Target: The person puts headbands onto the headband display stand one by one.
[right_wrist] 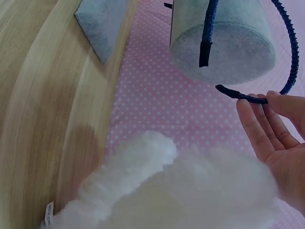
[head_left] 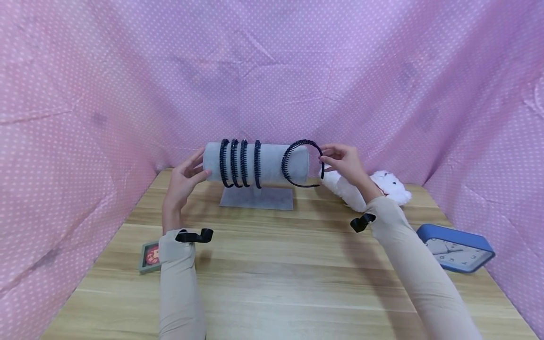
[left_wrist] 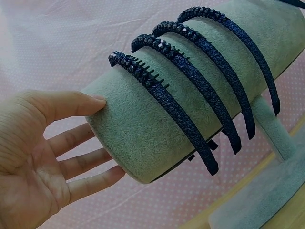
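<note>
A grey plush headband display stand (head_left: 274,163) has a horizontal roll on a flat base. Several dark headbands (left_wrist: 183,114) with beaded tops and comb teeth sit across its left half. My left hand (head_left: 178,186) holds the roll's left end, thumb over the front edge and fingers spread at the end face. At the right end, my right hand (head_left: 346,163) pinches another dark headband (right_wrist: 292,52) between thumb and fingers near one tip. In the right wrist view, this headband's two arms straddle the end of the roll.
A white fluffy plush toy (head_left: 393,186) lies behind my right forearm. On the wooden table (head_left: 272,264), a blue clock (head_left: 459,248) stands at the right and a small green-framed item (head_left: 148,267) lies by my left sleeve. Pink dotted cloth (head_left: 272,71) surrounds the table.
</note>
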Action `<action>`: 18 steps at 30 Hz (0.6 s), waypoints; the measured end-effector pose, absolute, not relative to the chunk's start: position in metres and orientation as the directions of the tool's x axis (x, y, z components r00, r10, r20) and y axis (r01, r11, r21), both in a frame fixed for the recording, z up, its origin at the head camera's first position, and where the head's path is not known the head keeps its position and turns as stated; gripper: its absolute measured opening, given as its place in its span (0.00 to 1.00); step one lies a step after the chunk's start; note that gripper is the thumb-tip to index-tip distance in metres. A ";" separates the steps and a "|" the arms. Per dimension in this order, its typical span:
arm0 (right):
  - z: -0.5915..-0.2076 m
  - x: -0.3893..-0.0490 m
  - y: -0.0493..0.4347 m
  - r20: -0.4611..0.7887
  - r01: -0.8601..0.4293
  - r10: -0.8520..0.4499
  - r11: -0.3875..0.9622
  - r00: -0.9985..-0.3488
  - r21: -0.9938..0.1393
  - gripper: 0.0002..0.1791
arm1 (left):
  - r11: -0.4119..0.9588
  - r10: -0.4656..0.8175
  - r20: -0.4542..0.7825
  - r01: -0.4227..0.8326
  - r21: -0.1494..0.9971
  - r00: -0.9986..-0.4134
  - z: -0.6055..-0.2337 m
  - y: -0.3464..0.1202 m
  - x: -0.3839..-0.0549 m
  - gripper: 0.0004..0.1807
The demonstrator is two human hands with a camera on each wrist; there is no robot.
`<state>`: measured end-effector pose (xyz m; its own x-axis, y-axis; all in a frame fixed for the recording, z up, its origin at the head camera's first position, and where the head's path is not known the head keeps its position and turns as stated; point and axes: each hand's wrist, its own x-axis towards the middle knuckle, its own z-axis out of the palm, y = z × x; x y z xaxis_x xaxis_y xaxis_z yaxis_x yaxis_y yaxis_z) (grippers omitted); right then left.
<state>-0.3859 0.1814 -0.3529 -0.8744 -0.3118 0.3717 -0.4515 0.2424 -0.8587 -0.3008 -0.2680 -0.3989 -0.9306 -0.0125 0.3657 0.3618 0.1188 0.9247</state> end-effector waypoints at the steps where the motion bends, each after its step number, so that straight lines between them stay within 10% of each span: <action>1: -0.354 -0.387 0.180 0.371 -0.450 -0.311 0.242 -0.875 -0.860 0.18 | 0.120 -0.014 0.363 0.359 0.926 -0.932 -0.399 -0.268 -0.301 0.35; 18: -0.364 -0.398 0.159 0.323 -0.385 -0.254 0.256 -0.912 -0.887 0.17 | 0.130 -0.029 0.403 0.396 0.909 -0.915 -0.400 -0.267 -0.300 0.33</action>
